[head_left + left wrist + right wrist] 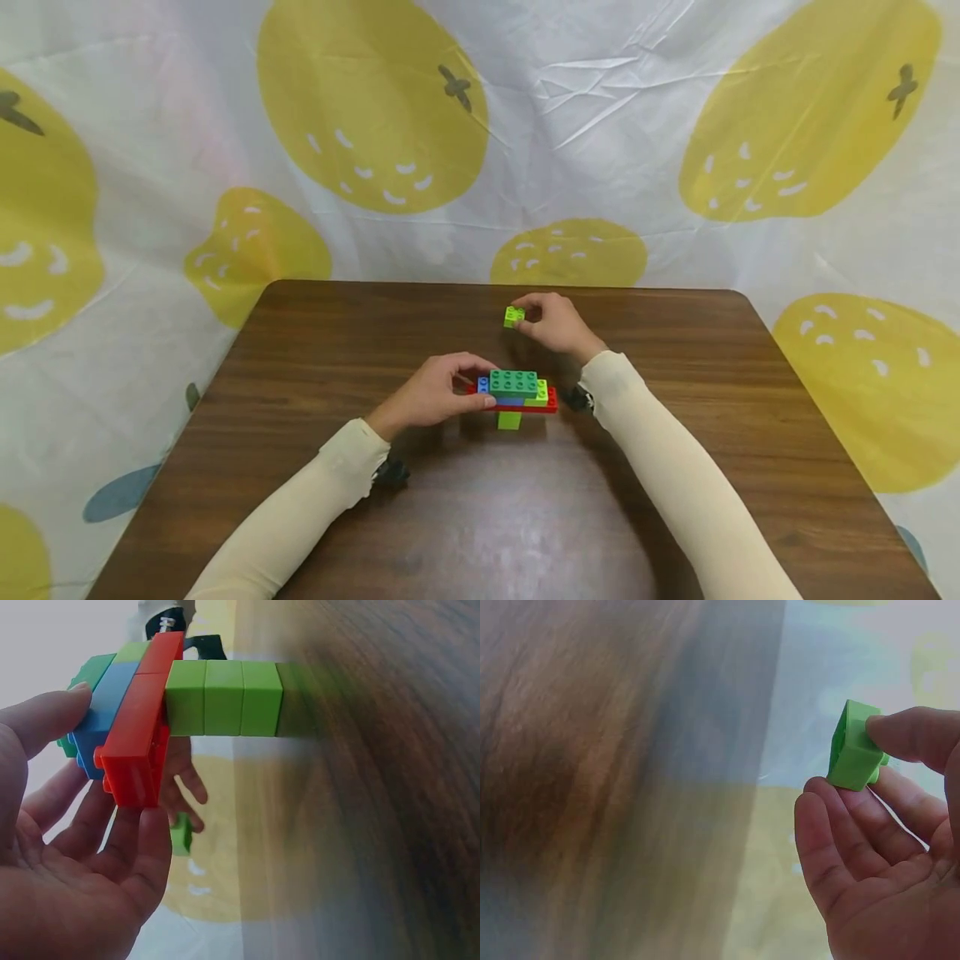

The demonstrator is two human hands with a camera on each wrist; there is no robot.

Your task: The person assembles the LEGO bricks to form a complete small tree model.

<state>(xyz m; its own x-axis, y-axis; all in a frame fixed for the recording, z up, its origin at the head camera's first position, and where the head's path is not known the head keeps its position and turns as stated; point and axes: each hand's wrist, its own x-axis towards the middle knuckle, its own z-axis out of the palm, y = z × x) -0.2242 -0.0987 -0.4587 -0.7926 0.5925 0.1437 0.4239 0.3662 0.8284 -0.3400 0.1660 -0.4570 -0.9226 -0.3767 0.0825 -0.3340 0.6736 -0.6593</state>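
My left hand (438, 388) grips the left end of a toy-brick build, thumb in front and fingers behind. On top of the build is a dark green brick (513, 383). Beneath it lie a blue brick (112, 694) and a lime brick (542, 392), then a layer of red bricks (139, 739). A column of stacked lime bricks (223, 698) supports the middle from below. Farther back, my right hand (557, 323) pinches a small lime brick (857, 746) between thumb and fingers. In the right wrist view its hollow underside faces left.
The brown wooden table (337, 325) lies under both hands. A white curtain with yellow fruit shapes (375, 108) hangs behind its far edge. Black wrist devices (392, 473) sit under both cream sleeves (675, 458).
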